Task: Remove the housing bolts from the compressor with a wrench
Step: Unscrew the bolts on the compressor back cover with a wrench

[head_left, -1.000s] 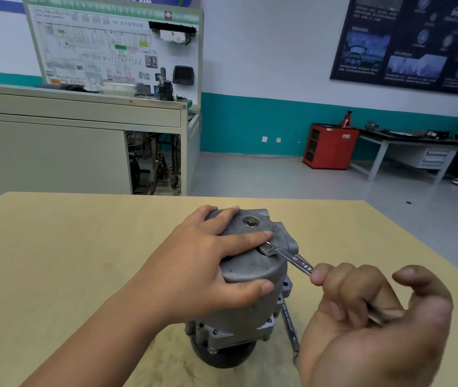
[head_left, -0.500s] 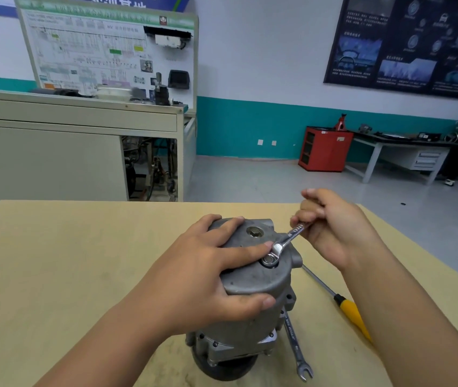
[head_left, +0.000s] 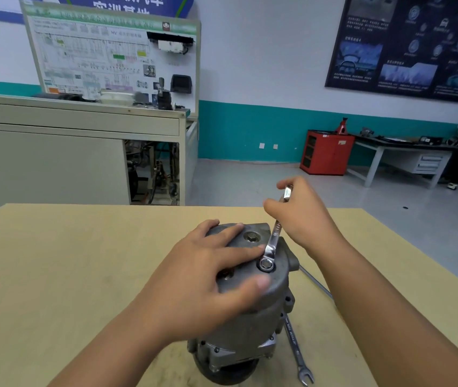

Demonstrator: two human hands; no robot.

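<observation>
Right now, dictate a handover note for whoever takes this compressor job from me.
Left hand: spread, pressing on the grey metal compressor.
Right hand: grip on the silver ring wrench, ring end over a housing bolt on top.
A spare silver open-end wrench lies on the tan table beside the compressor.
Done: no removed bolts in view.
Left: this bolt, then any others.

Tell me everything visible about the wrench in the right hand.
The wrench is a slim, shiny metal spanner with faint lettering on the shank. Its ring end sits over a bolt on top of the grey compressor, beside the index fingertip of the left hand. The shank slants up and away into the right hand, which grips it; its far tip shows above the fingers.
</observation>
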